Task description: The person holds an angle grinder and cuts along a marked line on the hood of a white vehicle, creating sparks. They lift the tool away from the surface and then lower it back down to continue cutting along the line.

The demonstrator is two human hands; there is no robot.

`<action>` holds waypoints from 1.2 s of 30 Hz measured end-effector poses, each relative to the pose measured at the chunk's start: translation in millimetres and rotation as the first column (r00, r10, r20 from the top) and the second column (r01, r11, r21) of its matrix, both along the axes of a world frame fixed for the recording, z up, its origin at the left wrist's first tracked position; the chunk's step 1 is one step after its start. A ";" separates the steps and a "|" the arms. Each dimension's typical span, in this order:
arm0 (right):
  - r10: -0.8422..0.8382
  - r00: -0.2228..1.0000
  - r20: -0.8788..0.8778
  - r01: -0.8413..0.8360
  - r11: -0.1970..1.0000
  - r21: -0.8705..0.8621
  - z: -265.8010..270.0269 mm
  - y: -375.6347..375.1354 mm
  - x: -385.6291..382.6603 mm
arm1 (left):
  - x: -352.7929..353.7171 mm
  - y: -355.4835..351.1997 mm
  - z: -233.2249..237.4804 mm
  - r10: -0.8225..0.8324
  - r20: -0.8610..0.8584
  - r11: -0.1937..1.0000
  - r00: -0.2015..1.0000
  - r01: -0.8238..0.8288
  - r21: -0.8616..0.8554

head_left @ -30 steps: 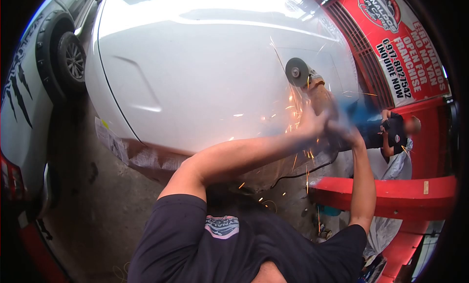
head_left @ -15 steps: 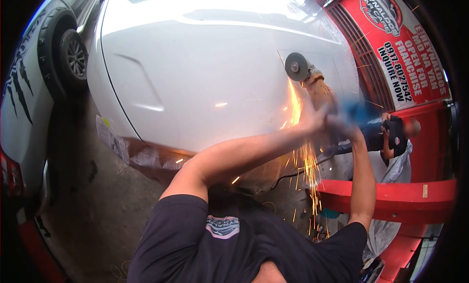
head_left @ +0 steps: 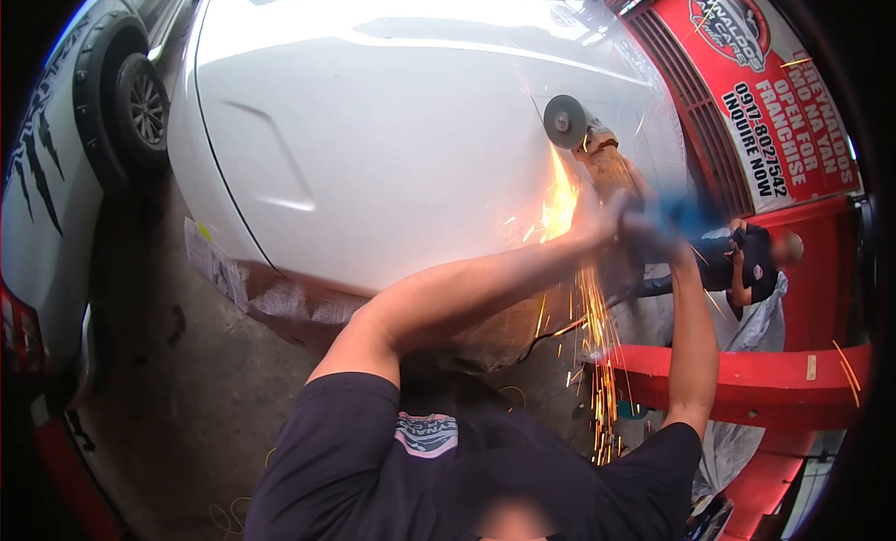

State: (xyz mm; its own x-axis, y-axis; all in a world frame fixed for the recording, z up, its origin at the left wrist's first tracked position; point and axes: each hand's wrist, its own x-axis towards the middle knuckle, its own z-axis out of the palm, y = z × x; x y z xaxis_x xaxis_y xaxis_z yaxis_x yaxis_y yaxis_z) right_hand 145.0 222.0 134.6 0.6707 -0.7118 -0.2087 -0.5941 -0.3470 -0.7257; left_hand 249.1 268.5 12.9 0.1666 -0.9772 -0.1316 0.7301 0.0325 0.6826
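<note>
My left hand (head_left: 602, 225) is closed around an angle grinder (head_left: 611, 172), blurred by motion. Beside it my right hand (head_left: 656, 245) also grips the tool's body, its fingers smeared. A grey cutting disc (head_left: 565, 121) at the grinder's far end is against or very close to the white vehicle panel (head_left: 373, 149); exact contact is hard to tell. Bright orange sparks (head_left: 560, 205) stream from below the disc, past my left forearm toward the floor. A thin dark line marks the panel just left of the disc. A blurred blue shape (head_left: 686, 214) lies beside my right hand.
Masking paper (head_left: 280, 294) lines the panel's lower edge. Another vehicle with a black wheel (head_left: 140, 112) stands at left. At right are a red beam (head_left: 747, 378), a red banner (head_left: 775, 93) and a person in dark clothes (head_left: 756, 261). A dark cord (head_left: 551, 336) hangs below the grinder.
The disc has shifted very slightly up and left. The spark plume beneath it is brighter and wider, with more streaks near the red beam. Both hands keep their hold.
</note>
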 end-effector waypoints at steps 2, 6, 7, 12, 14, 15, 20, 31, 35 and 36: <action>0.000 1.000 0.019 0.000 1.000 -0.016 -0.5 4.2 -0.1 | -3.8 -4.4 -6.1 -0.037 0.037 0.999 0.999 0.037 0.001; -0.049 0.998 -0.036 0.049 0.999 -0.010 1.7 0.8 -0.3 | 5.8 4.1 6.5 -0.029 0.060 0.999 0.998 0.030 -0.023; -0.046 0.998 -0.035 0.046 0.999 -0.009 0.7 1.1 2.2 | 7.6 5.3 10.3 -0.024 0.026 1.000 0.999 0.024 -0.005; -0.037 0.997 0.070 0.032 0.997 0.067 -5.6 -5.6 11.2 | 21.0 2.6 8.7 -0.106 0.040 0.994 0.994 0.106 -0.015; -0.054 0.998 0.034 0.051 0.995 0.088 1.4 -3.1 13.8 | 23.9 7.7 16.6 -0.080 -0.075 0.997 0.994 0.078 -0.021; -0.073 0.997 -0.002 0.073 0.991 0.108 4.5 -1.7 15.5 | 25.4 7.7 19.3 -0.078 -0.076 0.997 0.994 0.076 -0.022; -0.096 0.995 -0.029 0.097 0.994 0.046 -3.5 -14.5 14.0 | 34.5 13.1 27.8 -0.008 -0.061 1.000 0.998 0.008 -0.001; -0.033 0.999 0.013 0.032 0.998 0.057 -5.3 -10.4 11.6 | 20.1 -3.9 8.8 -0.067 -0.050 0.998 0.996 0.068 0.009; -0.075 0.997 0.026 0.073 0.995 0.070 2.1 -5.8 20.3 | 22.0 -4.5 9.7 -0.061 -0.014 0.998 0.998 0.061 0.018; -0.027 0.998 0.049 0.025 0.999 0.047 2.4 -8.3 21.7 | 26.7 -0.1 16.6 -0.060 -0.014 0.998 0.998 0.060 0.018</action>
